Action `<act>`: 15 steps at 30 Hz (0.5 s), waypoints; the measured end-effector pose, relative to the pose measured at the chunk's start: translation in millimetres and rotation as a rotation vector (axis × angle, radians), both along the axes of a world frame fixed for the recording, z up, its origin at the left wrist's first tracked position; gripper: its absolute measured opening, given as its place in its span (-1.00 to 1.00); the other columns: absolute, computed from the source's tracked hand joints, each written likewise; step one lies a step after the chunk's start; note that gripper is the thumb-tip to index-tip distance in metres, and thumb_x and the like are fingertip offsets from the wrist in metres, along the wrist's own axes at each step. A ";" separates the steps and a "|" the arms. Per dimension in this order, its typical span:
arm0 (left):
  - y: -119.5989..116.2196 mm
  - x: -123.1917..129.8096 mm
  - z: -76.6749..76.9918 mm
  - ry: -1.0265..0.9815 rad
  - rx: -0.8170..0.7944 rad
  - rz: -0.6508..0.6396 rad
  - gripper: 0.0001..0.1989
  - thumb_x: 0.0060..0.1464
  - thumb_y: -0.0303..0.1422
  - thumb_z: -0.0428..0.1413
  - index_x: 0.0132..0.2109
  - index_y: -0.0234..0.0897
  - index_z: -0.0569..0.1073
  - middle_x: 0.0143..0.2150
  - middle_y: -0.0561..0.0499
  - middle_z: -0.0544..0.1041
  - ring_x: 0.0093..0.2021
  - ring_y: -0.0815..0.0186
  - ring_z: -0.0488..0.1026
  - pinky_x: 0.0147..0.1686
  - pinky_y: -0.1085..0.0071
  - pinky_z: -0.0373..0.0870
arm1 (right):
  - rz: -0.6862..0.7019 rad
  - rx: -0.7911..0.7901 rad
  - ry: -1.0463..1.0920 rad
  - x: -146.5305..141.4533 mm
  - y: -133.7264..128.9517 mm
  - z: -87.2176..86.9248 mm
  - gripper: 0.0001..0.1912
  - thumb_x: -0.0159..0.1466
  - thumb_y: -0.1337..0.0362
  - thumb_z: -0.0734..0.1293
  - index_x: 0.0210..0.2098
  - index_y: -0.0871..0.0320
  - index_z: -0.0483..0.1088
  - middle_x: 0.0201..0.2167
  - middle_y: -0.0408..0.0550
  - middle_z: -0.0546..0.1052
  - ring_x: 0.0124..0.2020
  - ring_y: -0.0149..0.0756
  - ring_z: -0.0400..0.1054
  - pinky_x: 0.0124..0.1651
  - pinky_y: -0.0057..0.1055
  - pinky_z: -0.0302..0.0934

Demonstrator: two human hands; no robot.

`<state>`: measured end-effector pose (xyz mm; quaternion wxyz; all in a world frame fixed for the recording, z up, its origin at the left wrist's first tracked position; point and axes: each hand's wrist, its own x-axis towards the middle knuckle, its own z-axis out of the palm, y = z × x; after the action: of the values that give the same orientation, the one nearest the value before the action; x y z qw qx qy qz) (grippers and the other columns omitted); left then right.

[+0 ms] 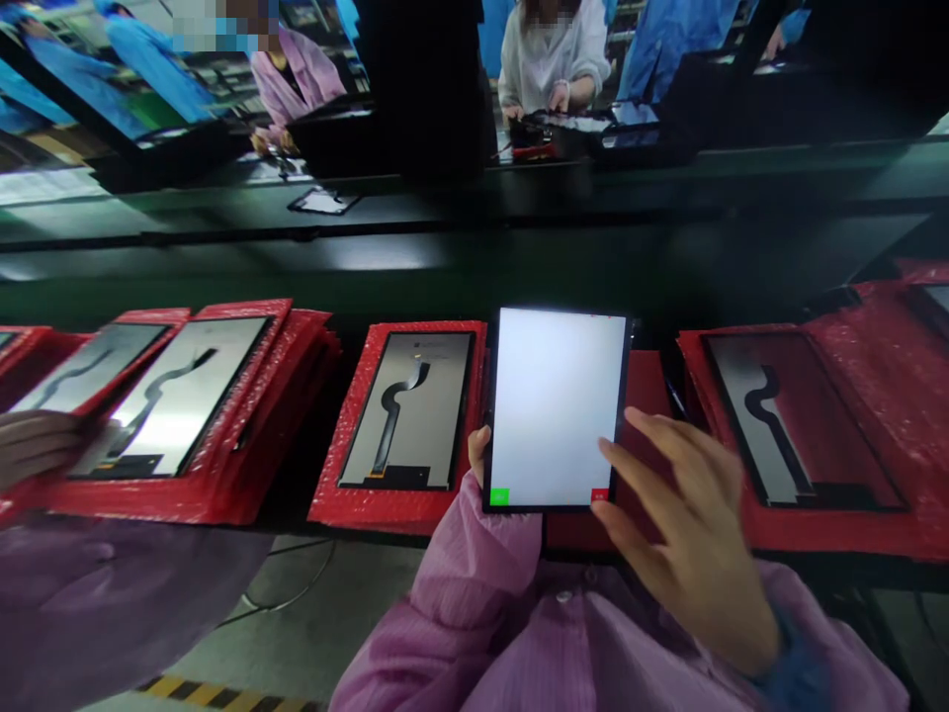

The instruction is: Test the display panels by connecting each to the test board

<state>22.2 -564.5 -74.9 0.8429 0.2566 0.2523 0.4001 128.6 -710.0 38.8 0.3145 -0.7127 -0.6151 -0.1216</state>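
A tablet [558, 405] with a lit white screen is held upright in front of me; a green box marks its lower left corner and a red one its lower right. My left hand [480, 453] grips its lower left edge, with most of the fingers hidden behind it. Beside the lower right edge is my right hand [682, 524], its fingers spread and a little blurred, holding nothing. Left of the tablet, a display panel [430, 415] with a curved black ribbon cable lies on red bubble wrap [337, 494].
More panels [797, 425] on red wrap lie to the right, and stacked panels [200, 396] stand at the left, where another person's hand [37, 445] reaches in. Across the dark green bench [415, 252], people work. A small frame [324, 202] lies there.
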 end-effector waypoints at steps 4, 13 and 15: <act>1.0 -1.8 6.4 -0.186 -0.125 -0.013 -0.45 0.04 -0.02 0.08 0.10 -0.16 0.54 -0.15 -0.02 0.67 -0.12 0.03 0.59 -0.10 0.16 0.52 | -0.127 -0.028 0.001 40.0 12.0 44.1 -0.67 0.39 0.26 0.23 0.11 0.17 0.38 -0.01 0.10 0.50 0.00 -0.06 0.38 0.07 -0.10 0.30; -1.6 -2.6 27.6 -0.199 -0.185 -0.150 -0.42 -0.02 0.01 0.13 0.12 -0.12 0.52 -0.05 -0.07 0.64 -0.05 -0.09 0.58 -0.05 0.01 0.49 | -0.337 -0.275 0.073 97.7 79.6 41.1 -0.83 0.33 0.32 0.22 -0.31 0.15 0.45 -0.30 -0.04 0.51 -0.26 -0.18 0.38 -0.29 -0.29 0.22; -1.5 -1.3 24.7 -0.183 -0.175 -0.118 -0.40 0.00 0.02 0.11 0.14 -0.14 0.50 -0.01 -0.08 0.63 0.02 -0.11 0.54 0.02 -0.01 0.45 | -0.308 -0.261 0.075 94.2 74.9 43.1 -0.85 0.32 0.33 0.23 -0.34 0.15 0.42 -0.33 -0.04 0.50 -0.29 -0.20 0.37 -0.31 -0.32 0.18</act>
<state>21.0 -566.0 -50.2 0.9035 0.1590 0.1930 0.3481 222.8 -635.1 81.9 0.2200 -0.8371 -0.4971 -0.0609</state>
